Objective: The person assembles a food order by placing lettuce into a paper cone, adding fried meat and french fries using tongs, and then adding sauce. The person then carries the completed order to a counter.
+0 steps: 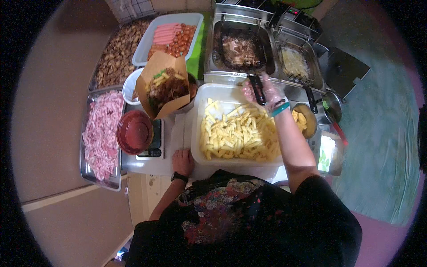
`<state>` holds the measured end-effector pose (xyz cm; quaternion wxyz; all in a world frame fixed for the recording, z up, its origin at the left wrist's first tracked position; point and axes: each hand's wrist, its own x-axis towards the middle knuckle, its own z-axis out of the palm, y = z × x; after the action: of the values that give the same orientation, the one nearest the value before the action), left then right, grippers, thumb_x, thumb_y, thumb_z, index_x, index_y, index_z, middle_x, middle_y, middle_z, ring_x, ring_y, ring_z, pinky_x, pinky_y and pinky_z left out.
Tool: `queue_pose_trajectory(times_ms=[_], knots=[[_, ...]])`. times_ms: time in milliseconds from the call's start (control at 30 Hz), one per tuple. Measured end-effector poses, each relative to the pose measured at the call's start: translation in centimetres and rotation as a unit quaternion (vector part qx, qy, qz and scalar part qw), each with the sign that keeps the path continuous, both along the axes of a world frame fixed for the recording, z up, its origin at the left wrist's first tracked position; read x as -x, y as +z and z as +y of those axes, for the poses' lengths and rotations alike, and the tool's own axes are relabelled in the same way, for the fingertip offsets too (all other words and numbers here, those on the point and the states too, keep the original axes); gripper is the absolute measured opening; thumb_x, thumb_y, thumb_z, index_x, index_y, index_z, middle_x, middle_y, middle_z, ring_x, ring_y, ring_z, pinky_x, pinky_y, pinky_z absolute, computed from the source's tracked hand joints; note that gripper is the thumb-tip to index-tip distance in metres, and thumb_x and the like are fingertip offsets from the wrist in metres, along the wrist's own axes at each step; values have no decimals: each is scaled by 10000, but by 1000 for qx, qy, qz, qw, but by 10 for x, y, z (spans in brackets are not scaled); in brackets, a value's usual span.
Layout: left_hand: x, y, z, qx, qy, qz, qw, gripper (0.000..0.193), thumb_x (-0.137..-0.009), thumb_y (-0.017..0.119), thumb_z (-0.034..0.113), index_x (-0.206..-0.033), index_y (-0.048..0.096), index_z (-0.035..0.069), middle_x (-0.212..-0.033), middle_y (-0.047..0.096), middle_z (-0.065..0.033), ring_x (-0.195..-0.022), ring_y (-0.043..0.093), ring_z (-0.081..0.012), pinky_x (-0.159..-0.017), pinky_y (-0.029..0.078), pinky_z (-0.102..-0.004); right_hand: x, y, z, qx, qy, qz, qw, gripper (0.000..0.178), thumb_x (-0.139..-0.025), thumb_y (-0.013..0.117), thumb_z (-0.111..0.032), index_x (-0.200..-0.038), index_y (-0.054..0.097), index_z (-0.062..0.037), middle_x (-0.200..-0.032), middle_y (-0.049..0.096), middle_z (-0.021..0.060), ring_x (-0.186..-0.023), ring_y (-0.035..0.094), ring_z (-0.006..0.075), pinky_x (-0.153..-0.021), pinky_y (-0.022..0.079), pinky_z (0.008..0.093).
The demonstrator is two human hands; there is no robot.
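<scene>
My right hand (265, 93), in a clear plastic glove, is closed round the black handle (256, 89) of a fryer basket. That basket (262, 55) sits in the left fryer with browned meat (240, 51) inside. Below the hand is a white tub (195, 133) of pale cut fries (235, 133). My left hand (183, 163) rests on the counter's near edge, fingers laid on the surface and nothing visible in them. Ahead of it and to the left stands an open brown paper box (158, 64) filled with meat, fries and some green.
A red bowl (134, 132) stands by a scale (155, 144). Trays of raw sliced meat (103, 138) and browned pieces (120, 55) line the left. Sausages (167, 35) fill a tub at the back. A second fryer (296, 62) and metal bowls (307, 120) are on the right.
</scene>
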<state>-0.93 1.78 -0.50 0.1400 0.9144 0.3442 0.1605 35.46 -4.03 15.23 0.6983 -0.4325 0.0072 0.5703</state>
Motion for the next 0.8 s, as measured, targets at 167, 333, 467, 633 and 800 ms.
queue_pose_trajectory(times_ms=[167,333,467,633,800], knots=[[-7,12,2,-2,-20,-42,999,81,-749,505,121,-811,510,70,-780,517,-110,-760,493,-298,-662,392,-413,-4,-75,-29,217,114,-480,842,542,-824,466,-473,-1150,427,-41,-1083,500,152,-947,515,281,-771,451,345],[2,2,2,-1,-13,-14,1000,93,-761,506,138,-822,508,67,-791,513,-106,-778,495,-297,-675,396,-409,112,-34,-10,158,423,-752,480,839,-715,571,-519,-1359,149,-185,-1388,153,163,-1282,181,299,-1049,173,377],[-5,15,2,12,-14,-45,999,100,-765,509,146,-833,513,72,-804,517,-104,-797,493,-292,-682,396,-409,151,-47,-4,177,487,-786,339,936,-677,621,-468,-1377,56,-207,-1402,3,212,-1297,57,365,-1046,92,469],[4,-11,6,21,-16,57,998,121,-749,518,128,-855,507,73,-821,516,-108,-816,490,-296,-697,395,-411,162,-53,14,268,482,-770,321,928,-682,639,-431,-1379,62,-223,-1405,14,223,-1292,64,397,-1028,95,523],[6,-22,6,27,-16,84,996,132,-735,522,111,-858,499,70,-837,510,-112,-816,488,-304,-704,394,-417,131,-71,36,293,452,-752,379,844,-686,669,-314,-1360,171,-211,-1341,261,212,-1193,330,388,-942,338,461]])
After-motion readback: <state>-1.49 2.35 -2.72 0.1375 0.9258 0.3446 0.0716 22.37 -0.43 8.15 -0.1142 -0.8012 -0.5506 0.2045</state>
